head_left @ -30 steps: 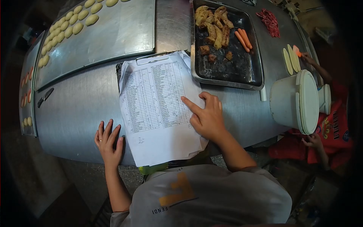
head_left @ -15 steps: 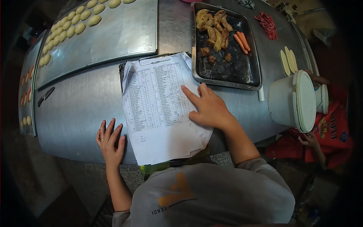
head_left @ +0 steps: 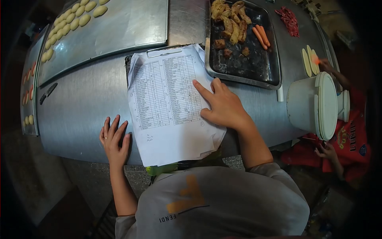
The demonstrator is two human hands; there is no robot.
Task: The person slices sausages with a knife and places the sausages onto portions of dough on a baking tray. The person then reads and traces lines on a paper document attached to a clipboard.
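A clipboard holds a stack of white printed sheets (head_left: 159, 147) with two columns of table rows and some handwritten marks. Its metal clip (head_left: 164, 51) is at the far edge. My right hand (head_left: 225, 105) rests on the right column, index finger stretched along the rows and thumb apart, the other fingers curled under. Nothing is held in it. To the left of the sheets, my left hand (head_left: 115, 141) lies on the metal table (head_left: 85, 115) near its edge, fingers spread and empty, a ring on one finger.
Dough pieces (head_left: 74, 24) sit on a metal tray (head_left: 127, 28). A small knife (head_left: 48, 93) lies left. A black pan (head_left: 254, 69) holds browned meat (head_left: 229, 26) and sausages (head_left: 261, 36). White buckets (head_left: 306, 105) stand right. Beyond them, a person in red (head_left: 350, 139) holds something orange (head_left: 315, 59).
The view has shifted slightly, so the table items sit higher. The person in red now has an orange thing by the pale strips. My hands keep nearly the same pose.
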